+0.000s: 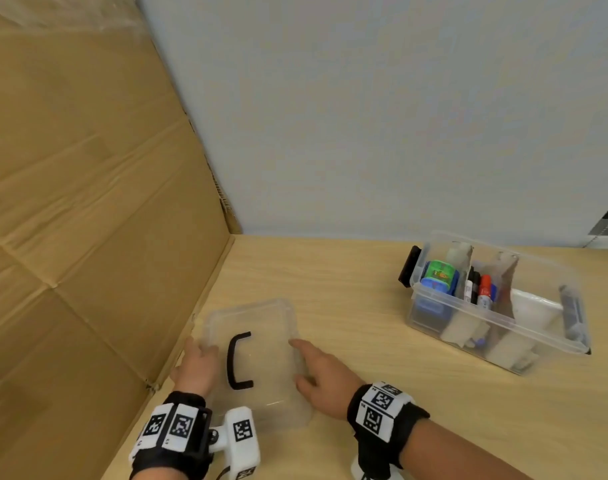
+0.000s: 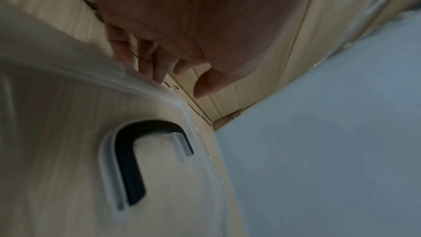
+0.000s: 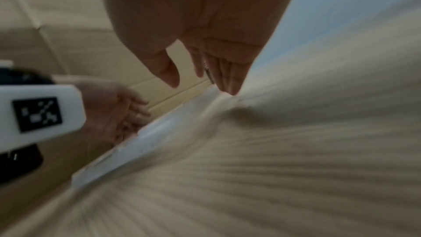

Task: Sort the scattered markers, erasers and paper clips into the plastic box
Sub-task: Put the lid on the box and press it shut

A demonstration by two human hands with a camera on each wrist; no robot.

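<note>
A clear plastic lid (image 1: 261, 344) with a black handle (image 1: 238, 360) lies flat on the wooden table at the lower left. My left hand (image 1: 200, 346) touches its left edge with straight fingers, thumb apart. My right hand (image 1: 297, 361) lies against its right edge, fingers also straight. The left wrist view shows the lid (image 2: 68, 114), its handle (image 2: 129, 159) and my left hand (image 2: 178, 86) at the rim. In the right wrist view, my right hand (image 3: 202, 88) reaches the lid's rim (image 3: 159, 132). The clear plastic box (image 1: 434, 317) at the right holds markers (image 1: 479, 289) and a green and blue item (image 1: 439, 275).
A tall cardboard sheet (image 1: 87, 202) stands along the table's left side, close to my left hand. A grey wall (image 1: 364, 116) closes the back. Bare wooden table (image 1: 364, 341) lies between the lid and the box.
</note>
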